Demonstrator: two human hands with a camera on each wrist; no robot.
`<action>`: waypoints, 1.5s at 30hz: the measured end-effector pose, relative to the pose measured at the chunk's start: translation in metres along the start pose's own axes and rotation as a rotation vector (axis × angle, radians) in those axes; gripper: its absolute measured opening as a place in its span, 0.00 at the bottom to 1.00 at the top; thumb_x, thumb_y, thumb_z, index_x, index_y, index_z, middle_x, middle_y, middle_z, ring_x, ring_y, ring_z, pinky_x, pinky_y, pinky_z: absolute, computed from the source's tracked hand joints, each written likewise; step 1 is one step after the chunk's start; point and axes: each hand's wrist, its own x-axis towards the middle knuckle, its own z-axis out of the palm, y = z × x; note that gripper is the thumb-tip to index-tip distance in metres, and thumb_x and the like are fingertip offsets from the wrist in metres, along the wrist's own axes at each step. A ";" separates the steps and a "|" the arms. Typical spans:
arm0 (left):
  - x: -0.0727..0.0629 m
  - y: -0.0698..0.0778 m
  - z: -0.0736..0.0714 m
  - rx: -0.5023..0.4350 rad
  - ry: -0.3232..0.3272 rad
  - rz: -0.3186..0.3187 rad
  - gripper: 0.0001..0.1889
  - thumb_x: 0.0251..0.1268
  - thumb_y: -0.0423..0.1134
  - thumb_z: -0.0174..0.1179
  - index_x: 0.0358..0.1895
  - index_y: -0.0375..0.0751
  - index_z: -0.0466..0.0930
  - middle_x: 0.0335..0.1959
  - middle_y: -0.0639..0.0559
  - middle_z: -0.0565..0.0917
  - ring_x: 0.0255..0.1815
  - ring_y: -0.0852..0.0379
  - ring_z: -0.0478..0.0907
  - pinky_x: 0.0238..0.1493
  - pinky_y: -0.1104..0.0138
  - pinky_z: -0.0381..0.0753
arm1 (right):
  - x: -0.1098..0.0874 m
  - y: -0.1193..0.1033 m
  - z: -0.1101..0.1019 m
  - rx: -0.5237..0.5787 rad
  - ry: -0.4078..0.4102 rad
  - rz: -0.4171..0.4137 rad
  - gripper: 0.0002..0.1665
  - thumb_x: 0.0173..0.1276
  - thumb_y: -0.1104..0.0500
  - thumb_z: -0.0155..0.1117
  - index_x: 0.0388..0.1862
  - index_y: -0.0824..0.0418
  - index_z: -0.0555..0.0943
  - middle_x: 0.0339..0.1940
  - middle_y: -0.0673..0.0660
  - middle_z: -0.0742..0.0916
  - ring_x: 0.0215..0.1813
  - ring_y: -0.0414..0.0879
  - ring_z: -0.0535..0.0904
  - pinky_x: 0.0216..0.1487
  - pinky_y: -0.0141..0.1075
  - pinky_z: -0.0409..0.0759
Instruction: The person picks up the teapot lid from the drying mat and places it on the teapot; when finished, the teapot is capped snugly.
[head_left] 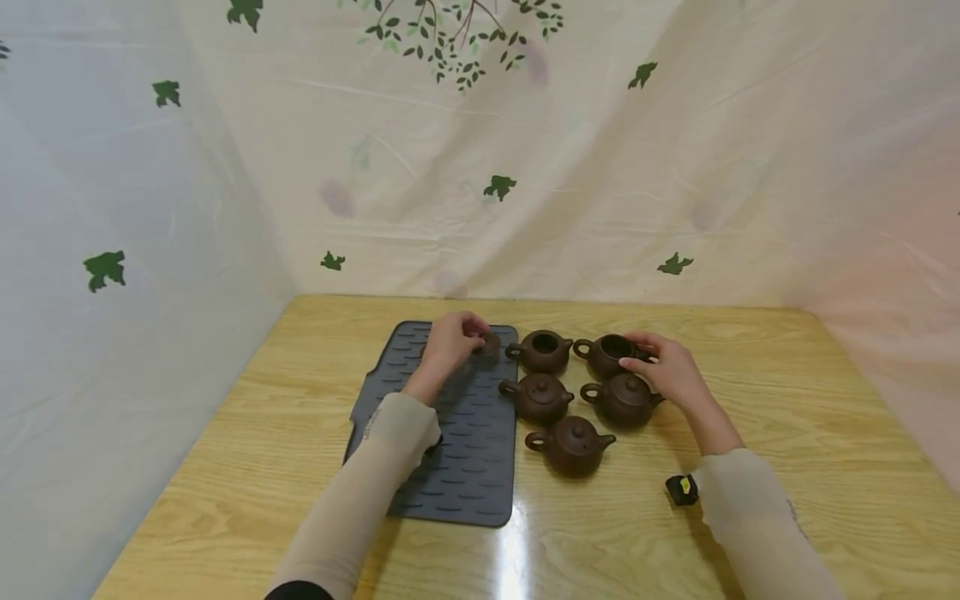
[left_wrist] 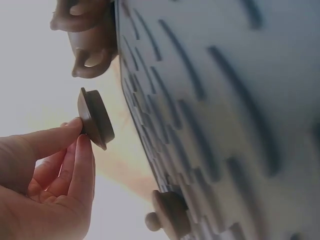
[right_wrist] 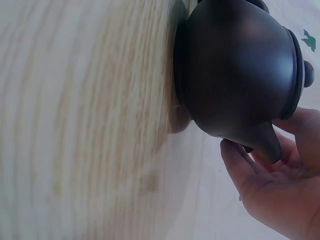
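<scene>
My left hand pinches a brown teapot lid by its knob, held over the dark ribbed mat. A second lid lies on the mat in the left wrist view, mostly behind that hand in the head view. With thumb and fingers, my right hand grips the spout side of the back right teapot, whose top is uncovered. Beside it on the left stands another lidless teapot. The lidded teapot in the middle row partly hides my right hand in the right wrist view.
Two more lidded teapots stand nearby, the middle left teapot and the front teapot. All the pots are on the wooden table, right of the mat. A patterned cloth hangs behind the table.
</scene>
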 end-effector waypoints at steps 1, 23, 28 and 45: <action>0.000 0.002 0.000 0.005 -0.001 0.003 0.07 0.66 0.32 0.65 0.44 0.46 0.86 0.44 0.49 0.87 0.47 0.50 0.83 0.49 0.57 0.82 | 0.000 0.000 0.000 -0.001 -0.003 0.002 0.32 0.73 0.56 0.63 0.70 0.68 0.70 0.66 0.75 0.77 0.70 0.71 0.69 0.64 0.60 0.74; 0.005 0.046 0.008 -0.017 -0.049 0.147 0.06 0.66 0.31 0.65 0.43 0.44 0.85 0.43 0.48 0.87 0.47 0.50 0.82 0.47 0.60 0.83 | -0.001 0.002 -0.002 0.019 -0.025 -0.003 0.32 0.74 0.57 0.61 0.72 0.69 0.68 0.68 0.74 0.75 0.71 0.71 0.68 0.66 0.61 0.73; 0.005 0.057 0.013 -0.026 -0.077 0.156 0.06 0.67 0.32 0.64 0.44 0.44 0.84 0.44 0.49 0.86 0.46 0.51 0.82 0.45 0.61 0.84 | 0.000 0.000 -0.002 0.015 -0.023 -0.003 0.32 0.74 0.57 0.62 0.71 0.69 0.68 0.68 0.74 0.75 0.71 0.71 0.68 0.65 0.60 0.73; 0.008 0.103 0.040 0.013 -0.114 0.224 0.06 0.66 0.32 0.65 0.42 0.46 0.86 0.41 0.52 0.87 0.43 0.56 0.83 0.44 0.67 0.82 | 0.000 0.000 -0.005 -0.001 -0.013 -0.024 0.30 0.73 0.57 0.63 0.70 0.68 0.71 0.65 0.74 0.78 0.68 0.70 0.72 0.62 0.58 0.76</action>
